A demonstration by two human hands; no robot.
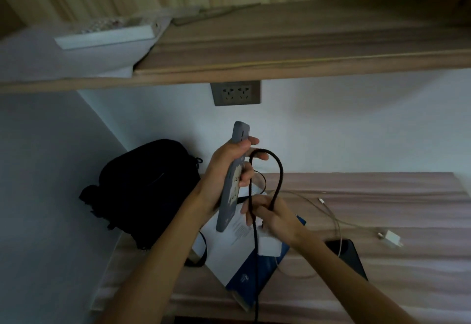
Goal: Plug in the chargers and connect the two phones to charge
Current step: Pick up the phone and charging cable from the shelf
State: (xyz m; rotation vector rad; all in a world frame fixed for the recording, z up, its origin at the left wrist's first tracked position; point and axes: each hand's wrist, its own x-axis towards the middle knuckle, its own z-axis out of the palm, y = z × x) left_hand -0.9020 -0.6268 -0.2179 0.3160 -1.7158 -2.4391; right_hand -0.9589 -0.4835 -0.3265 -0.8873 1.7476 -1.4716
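Currently the left hand point(224, 170) grips a phone point(233, 178) in a grey case, held upright above the tabletop point(382, 209), fingers wrapped around its edge. Right hand point(270, 216) is pinched closed on a black cable point(267, 170), which loops up beside the phone and hangs down past the tabletop's front edge. Cable end near the phone's lower edge is hidden by the hand, so can't tell if it's plugged into the phone.

Second phone point(349, 254), dark, lies flat on the tabletop to the right, just under the right forearm. White charger point(391, 238) sits on the tabletop right of it, with a white cable point(318, 201) trailing left in a loose curve; its free plug end lies on the wood, apart from both phones.

Wall socket point(235, 93) with two outlets sits just below the wooden shelf point(305, 50), nothing plugged in.

Black bag point(145, 188) rests at the tabletop's left end against the wall. Blue-and-white booklet point(244, 267) lies under the hands.
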